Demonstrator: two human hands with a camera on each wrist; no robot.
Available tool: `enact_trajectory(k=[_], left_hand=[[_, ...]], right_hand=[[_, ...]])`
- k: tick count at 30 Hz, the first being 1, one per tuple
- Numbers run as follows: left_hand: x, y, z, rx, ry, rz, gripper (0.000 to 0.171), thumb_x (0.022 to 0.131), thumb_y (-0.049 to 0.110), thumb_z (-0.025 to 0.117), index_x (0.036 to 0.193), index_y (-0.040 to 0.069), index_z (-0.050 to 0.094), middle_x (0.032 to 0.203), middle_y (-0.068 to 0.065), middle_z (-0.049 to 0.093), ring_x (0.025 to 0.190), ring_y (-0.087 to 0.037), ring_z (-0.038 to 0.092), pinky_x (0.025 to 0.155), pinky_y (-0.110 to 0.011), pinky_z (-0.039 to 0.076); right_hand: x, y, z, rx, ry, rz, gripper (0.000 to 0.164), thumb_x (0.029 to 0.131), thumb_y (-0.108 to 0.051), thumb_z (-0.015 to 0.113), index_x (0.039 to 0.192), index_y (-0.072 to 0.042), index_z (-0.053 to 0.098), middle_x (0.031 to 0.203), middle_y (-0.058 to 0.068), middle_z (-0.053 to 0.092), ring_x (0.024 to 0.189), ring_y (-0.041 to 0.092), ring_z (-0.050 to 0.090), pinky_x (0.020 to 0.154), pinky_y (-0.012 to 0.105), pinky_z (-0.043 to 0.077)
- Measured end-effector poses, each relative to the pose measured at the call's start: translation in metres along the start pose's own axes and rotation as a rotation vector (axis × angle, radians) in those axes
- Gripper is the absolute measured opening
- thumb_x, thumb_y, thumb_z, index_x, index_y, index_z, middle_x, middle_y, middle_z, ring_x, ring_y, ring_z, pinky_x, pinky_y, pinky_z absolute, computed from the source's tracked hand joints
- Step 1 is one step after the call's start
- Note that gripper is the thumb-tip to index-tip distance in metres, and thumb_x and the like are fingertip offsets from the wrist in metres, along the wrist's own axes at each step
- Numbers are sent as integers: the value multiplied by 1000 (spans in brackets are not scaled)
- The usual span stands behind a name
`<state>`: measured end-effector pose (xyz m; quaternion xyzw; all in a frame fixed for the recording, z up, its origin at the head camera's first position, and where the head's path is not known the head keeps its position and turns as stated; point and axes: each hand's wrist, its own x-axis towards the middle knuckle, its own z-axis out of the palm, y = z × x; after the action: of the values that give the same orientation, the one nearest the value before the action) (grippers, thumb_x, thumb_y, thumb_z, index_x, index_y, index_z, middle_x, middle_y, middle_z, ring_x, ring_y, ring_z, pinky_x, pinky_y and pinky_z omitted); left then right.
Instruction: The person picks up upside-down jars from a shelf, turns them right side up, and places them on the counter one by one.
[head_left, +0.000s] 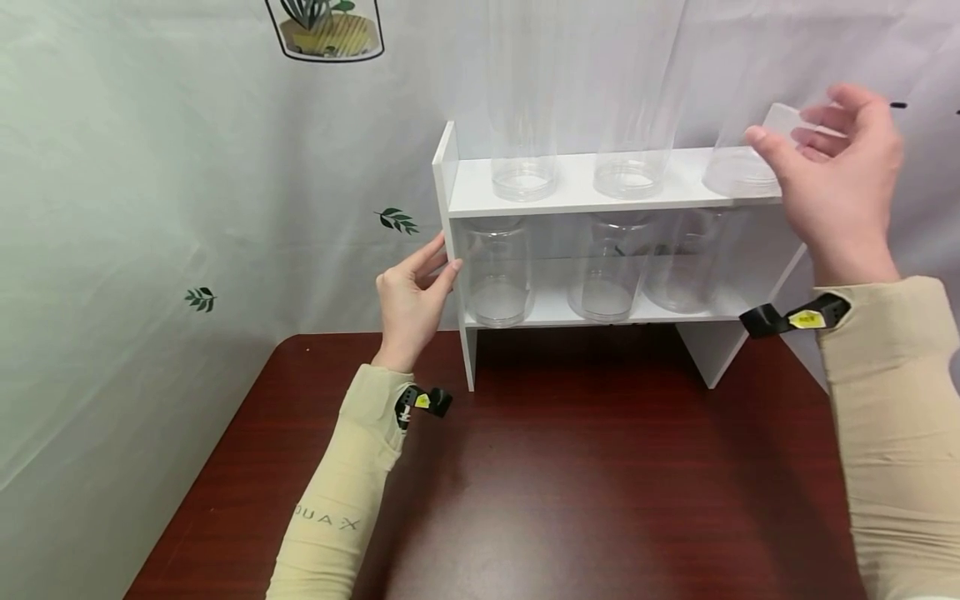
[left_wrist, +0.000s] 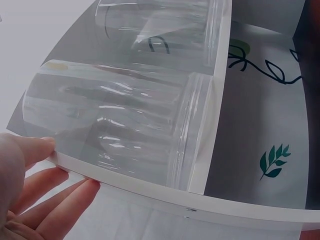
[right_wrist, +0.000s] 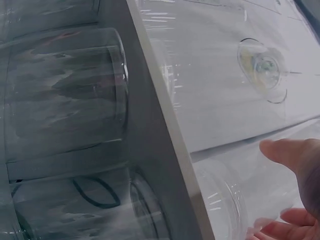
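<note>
A white two-tier shelf (head_left: 570,204) stands at the back of the table. My left hand (head_left: 412,304) pinches its left side panel (left_wrist: 150,187), thumb inside and fingers outside. At the upper tier's right end, my right hand (head_left: 855,179) curls around a tall clear cylinder (head_left: 738,171), its thumb across the near side. How firmly the fingers touch is hard to tell through the transparent wall. Two more tall clear cylinders (head_left: 523,177) stand to the left on that tier. Below, several shorter clear jars (head_left: 501,279) stand in a row, one beside my left hand.
A dark red-brown table (head_left: 570,483) extends in front of the shelf. Behind hangs a pale cloth (head_left: 300,167) printed with green leaves and a plant picture. The shelf's side panels stick up above the top tier.
</note>
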<state>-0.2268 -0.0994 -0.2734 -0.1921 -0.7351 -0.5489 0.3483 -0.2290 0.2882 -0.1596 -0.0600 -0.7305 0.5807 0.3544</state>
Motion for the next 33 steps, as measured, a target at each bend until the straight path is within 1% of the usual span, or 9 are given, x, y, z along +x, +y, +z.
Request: enact_trajectory(k=[6,12,17,22,26,30,33], left_hand=[[0,-2,0,0,3,9,40,90,-7,74,129,-7,66,113,-25,69,90,-36,74,68,-24,61],[1,0,0,12,3,0,40,90,-6,75,129,-5,67,111,-25,70,85,-37,74,67,-24,60],[1,1,-1,14,0,-15,40,90,-5,75,129,-5,66,111,-25,70,84,-37,74,67,-24,61],[1,2,-1,1,-3,-26,40,90,-5,74,130,-5,66,112,-25,70,84,-37,74,67,-23,60],[2,3,-2,-8,1,-31,40,90,-5,75,130,-5,66,112,-26,70,84,-38,74,67,-24,61],[3,-19,-1,-11,7,-22,40,91,4,77,131,5,69,112,-18,72,85,-31,75,67,-25,61],[4,-36,0,-8,12,-14,41,92,10,78,132,11,70,112,-12,74,84,-24,76,69,-26,61]], right_hand=[[-10,-9,-4,82,13,-13,72,78,-8,88,140,-14,52,126,-2,57,104,6,60,103,17,42],[-20,-11,-9,231,29,-26,69,72,1,90,132,-12,58,121,3,61,101,11,63,100,18,45],[-29,-9,-14,337,36,-62,68,67,7,91,127,-10,62,118,7,63,100,15,65,97,19,48],[-42,-12,-15,401,41,-107,68,65,13,89,125,-7,63,119,9,62,100,17,65,94,21,50],[-56,-15,-14,432,41,-137,67,64,15,88,123,-5,64,116,11,62,100,20,65,93,22,51],[-67,-15,-15,424,33,-181,64,63,15,88,120,-2,67,113,14,65,98,22,66,92,23,52],[-73,-13,-15,358,25,-231,61,63,14,88,119,-2,69,111,15,67,96,22,66,90,22,54]])
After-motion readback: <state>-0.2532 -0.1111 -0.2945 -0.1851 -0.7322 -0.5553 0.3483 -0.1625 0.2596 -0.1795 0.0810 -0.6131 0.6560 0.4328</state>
